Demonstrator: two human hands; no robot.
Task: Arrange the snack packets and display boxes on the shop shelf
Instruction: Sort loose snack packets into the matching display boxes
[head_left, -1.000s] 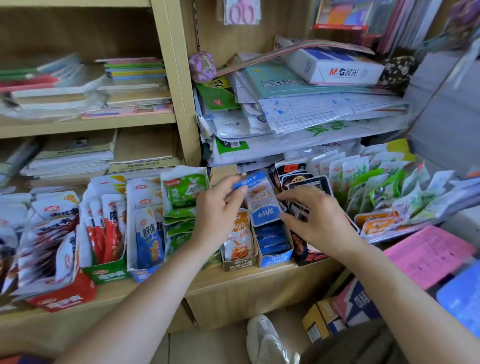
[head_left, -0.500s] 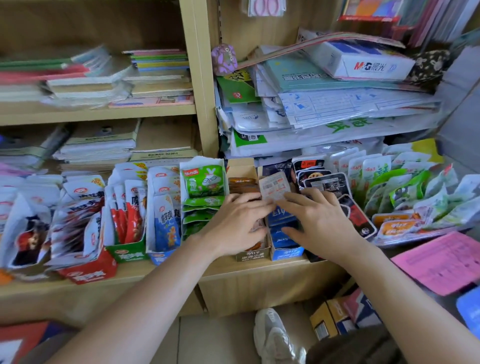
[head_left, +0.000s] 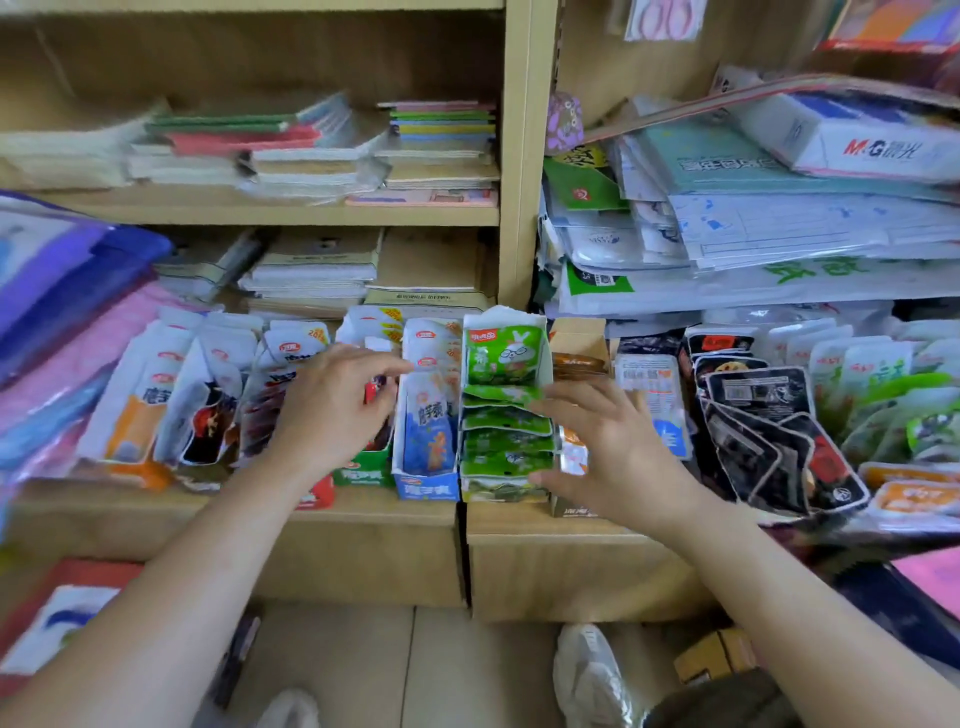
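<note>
Display boxes of snack packets stand in a row on the wooden shelf (head_left: 374, 512). My left hand (head_left: 332, 410) hovers over the green-based box of red packets (head_left: 363, 470), fingers loosely stretched and touching the packets' tops. Right of it are the blue box of white-blue packets (head_left: 426, 431) and the green rabbit-packet box (head_left: 504, 415). My right hand (head_left: 602, 447) is spread over the brown box (head_left: 576, 338), with thumb and index against the green box's right side. The blue-packet box (head_left: 657, 395) is partly hidden behind that hand.
Loose black packets (head_left: 769, 421) and green-white packets (head_left: 878, 374) fan out to the right. White-orange packets (head_left: 150, 400) lean at the left beside pink and purple bags (head_left: 67, 312). Stacked notebooks and paper packs fill the upper shelves. A shoe (head_left: 587, 675) and cartons lie on the floor.
Both hands have moved left, away from the blue-packet box, to the red-packet and green-packet boxes. The blue packet held a second ago is no longer in hand. The view has swung left.
</note>
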